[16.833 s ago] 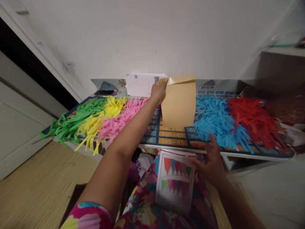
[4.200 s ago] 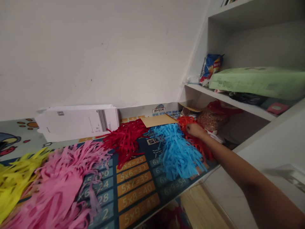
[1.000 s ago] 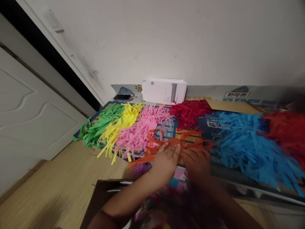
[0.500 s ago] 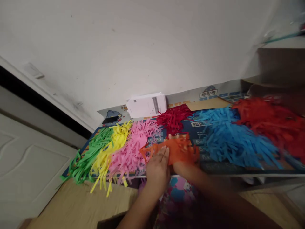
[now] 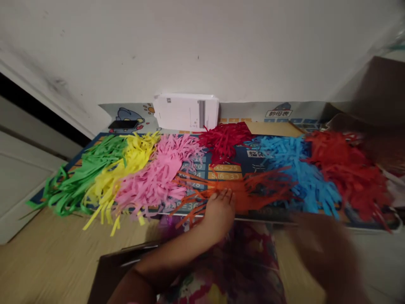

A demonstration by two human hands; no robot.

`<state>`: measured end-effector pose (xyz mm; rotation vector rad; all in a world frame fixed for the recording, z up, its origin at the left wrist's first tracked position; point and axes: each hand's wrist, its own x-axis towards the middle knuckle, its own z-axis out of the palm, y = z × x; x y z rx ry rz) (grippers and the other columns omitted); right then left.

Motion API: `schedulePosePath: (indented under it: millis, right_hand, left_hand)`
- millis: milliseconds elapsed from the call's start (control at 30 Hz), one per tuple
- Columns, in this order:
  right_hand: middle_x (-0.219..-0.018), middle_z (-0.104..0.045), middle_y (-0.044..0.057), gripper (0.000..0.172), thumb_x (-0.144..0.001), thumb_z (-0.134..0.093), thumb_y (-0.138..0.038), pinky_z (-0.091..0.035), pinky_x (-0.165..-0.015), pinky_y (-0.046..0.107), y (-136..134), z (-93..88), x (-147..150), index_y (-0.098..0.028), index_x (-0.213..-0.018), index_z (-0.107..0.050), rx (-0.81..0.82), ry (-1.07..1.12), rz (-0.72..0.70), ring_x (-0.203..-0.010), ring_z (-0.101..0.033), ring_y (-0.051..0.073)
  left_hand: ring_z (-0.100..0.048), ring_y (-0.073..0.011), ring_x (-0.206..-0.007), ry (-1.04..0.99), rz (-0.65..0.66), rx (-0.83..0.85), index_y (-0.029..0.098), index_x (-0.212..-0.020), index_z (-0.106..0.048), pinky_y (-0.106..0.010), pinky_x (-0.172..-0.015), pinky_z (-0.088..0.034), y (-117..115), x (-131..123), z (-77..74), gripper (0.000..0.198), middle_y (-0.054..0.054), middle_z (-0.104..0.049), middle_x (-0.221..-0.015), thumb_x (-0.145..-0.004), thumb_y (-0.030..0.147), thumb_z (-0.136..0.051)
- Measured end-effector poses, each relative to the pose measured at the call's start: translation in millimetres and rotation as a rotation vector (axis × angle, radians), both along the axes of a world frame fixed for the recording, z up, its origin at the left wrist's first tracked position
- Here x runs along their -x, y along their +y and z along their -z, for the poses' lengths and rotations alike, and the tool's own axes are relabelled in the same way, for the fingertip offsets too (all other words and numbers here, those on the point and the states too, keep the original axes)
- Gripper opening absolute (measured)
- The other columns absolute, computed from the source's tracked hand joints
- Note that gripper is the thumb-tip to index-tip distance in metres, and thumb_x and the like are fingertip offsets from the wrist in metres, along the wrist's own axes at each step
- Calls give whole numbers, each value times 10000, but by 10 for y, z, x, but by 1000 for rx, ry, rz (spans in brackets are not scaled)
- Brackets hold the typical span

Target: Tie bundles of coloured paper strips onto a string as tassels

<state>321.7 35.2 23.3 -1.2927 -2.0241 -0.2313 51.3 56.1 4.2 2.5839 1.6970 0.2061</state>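
My left hand [image 5: 220,211] lies on a bundle of orange paper strips [image 5: 249,192] at the front edge of the table, fingers stretched flat over them. My right hand [image 5: 319,249] is a blur below the table's edge at the right, and its fingers cannot be made out. Along the table mat [image 5: 228,169] lie heaps of cut paper strips: green [image 5: 91,169], yellow [image 5: 126,164], pink [image 5: 158,175], dark red [image 5: 224,141], blue [image 5: 294,164] and red [image 5: 344,169].
A white box [image 5: 186,112] leans on the wall at the back, with a black phone [image 5: 122,124] to its left. A tan sheet [image 5: 272,128] lies behind the blue heap. Shelving [image 5: 379,93] stands at the right. A dark box [image 5: 110,266] sits on the wooden floor.
The orange strips have spread out wider across the mat. My right hand has drawn off the strips, down and to the right. The left hand stays pressed on them.
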Motion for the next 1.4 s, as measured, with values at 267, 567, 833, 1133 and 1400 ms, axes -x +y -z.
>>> schedulePosePath:
  millis: [267,567,833,1133,1400]
  right_hand:
    - [-1079,-762,71,284,-893,-500,-79,-401,-940,363,574,350,1032,-195,-1073,-687,220,-223,-421,-987,-697,178]
    - [-1029,-772,62,300,-881,-490,-35,-354,-845,363,562,252,982,-195,-997,-716,182,-202,-476,-954,-683,190]
    - [-1024,-770,41,240,-933,-527,-150,-396,-807,373,672,185,780,-239,-1008,-737,367,-197,-538,-937,-689,208]
    - [-952,-767,59,258,-964,-521,-366,-401,-665,318,1149,21,1000,-219,-960,-732,735,-268,-193,-824,-695,246]
    - [-813,-748,31,219,-906,-587,-397,-341,-589,284,1223,35,1034,-236,-851,-725,808,-279,-106,-729,-668,208]
  left_hand:
    - [-630,-268,-1167,101,-139,26,170,-1278,-636,-442,-893,-496,-173,551,-315,340,-98,-680,-1310,-971,199,-494]
    - [-453,-369,-1354,-10,-68,-105,214,-1440,-496,-595,-1106,-309,-434,611,-600,680,-149,-521,-1481,-853,513,-664]
    - [-686,-212,-1052,-313,105,55,220,-1120,-707,-427,-1033,-421,4,560,-101,255,-47,-776,-1073,-965,184,-508]
    - [-734,-244,-827,-210,-323,288,195,-1001,-734,-325,-734,-496,372,485,-348,302,-75,-782,-866,-955,412,-528]
    - [-738,-277,-845,-27,-334,352,212,-953,-737,-337,-702,-492,524,466,-402,309,-83,-784,-875,-942,412,-502]
